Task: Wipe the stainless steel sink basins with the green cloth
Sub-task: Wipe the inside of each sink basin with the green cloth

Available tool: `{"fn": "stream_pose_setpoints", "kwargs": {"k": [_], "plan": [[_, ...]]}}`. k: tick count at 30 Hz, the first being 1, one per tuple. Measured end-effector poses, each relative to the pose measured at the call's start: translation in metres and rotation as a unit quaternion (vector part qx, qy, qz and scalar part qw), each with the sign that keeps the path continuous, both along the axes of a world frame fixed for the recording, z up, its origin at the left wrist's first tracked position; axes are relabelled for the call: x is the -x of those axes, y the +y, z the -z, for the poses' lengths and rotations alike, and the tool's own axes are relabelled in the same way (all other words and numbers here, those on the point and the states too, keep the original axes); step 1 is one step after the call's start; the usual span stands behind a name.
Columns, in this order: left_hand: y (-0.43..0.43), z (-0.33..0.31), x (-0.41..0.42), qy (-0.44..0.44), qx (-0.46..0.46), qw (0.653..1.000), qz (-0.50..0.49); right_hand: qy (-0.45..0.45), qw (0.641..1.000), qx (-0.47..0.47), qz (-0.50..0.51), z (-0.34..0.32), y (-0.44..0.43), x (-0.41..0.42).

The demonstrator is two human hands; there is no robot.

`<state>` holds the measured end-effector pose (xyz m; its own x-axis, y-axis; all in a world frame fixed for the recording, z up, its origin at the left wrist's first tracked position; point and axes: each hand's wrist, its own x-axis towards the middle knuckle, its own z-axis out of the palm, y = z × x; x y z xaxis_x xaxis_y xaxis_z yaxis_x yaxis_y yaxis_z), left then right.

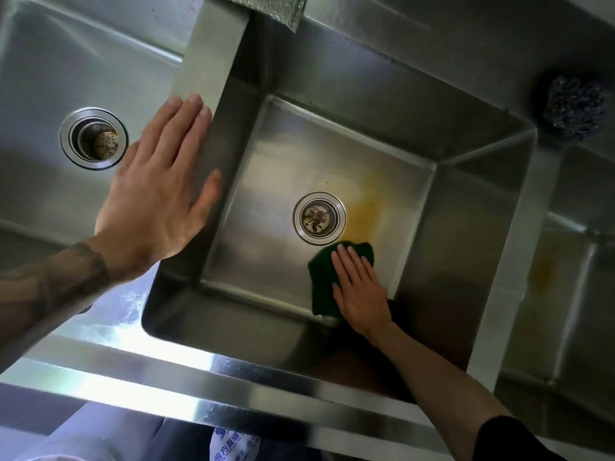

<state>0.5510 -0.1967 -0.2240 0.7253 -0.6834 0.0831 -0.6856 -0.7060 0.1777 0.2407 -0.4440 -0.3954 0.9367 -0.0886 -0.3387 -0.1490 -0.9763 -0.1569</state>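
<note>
At the near edge, the front rim (233,387) of the sink unit is seen as a bright steel band, with the right forearm passing over it and down into the middle basin (266,194).

The green cloth (321,271) lies on the floor of this basin, at its near right, close to the near wall. It is pressed flat under the right hand (361,287). The grip is apart: the fingers are laid straight on top of the cloth and are not curled round it, so that pressure is spread over a wide patch of steel.

Just beyond the cloth, the drain strainer (318,217) sits in the middle of the floor. A yellowish stain (366,207) is spread to its right and is not yet covered by the cloth. It is judged to be the next area to be wiped.

The left hand (159,181) is held flat at the dividing ledge (213,51) between the middle basin and the left basin (40,78), its grip also apart and empty. It is judged to serve as a brace while the body leans in.

A second stain (540,271) is visible in the right basin (582,311). On the far right of the surface a scouring ball (574,113) is kept clear of the work, and a grey cloth (266,5) hangs over the far rim.
</note>
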Motion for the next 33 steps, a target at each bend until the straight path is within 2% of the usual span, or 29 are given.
{"fn": "stream_pose_setpoints", "kwargs": {"k": [3,9,15,21,27,33], "plan": [[0.0,0.002,0.0,0.006,0.006,1.0,-0.005,0.003,0.992,0.003,0.124,-0.003,0.009,-0.015],[0.0,-0.002,-0.003,0.0,0.001,1.0,0.003,0.043,0.99,0.008,0.133,-0.006,0.006,0.012],[0.0,-0.002,0.0,0.002,0.006,1.0,0.008,0.022,0.947,0.033,0.32,-0.003,-0.007,-0.018],[0.001,-0.002,-0.001,0.003,0.003,1.0,0.002,0.052,0.96,0.039,0.271,-0.007,0.001,0.006],[0.001,0.001,-0.001,0.003,0.0,1.0,0.009,0.024,0.949,0.039,0.312,-0.001,-0.01,-0.01],[-0.001,-0.002,-0.001,0.011,-0.004,1.0,0.005,0.056,0.969,0.05,0.236,-0.007,0.003,0.025]]}}
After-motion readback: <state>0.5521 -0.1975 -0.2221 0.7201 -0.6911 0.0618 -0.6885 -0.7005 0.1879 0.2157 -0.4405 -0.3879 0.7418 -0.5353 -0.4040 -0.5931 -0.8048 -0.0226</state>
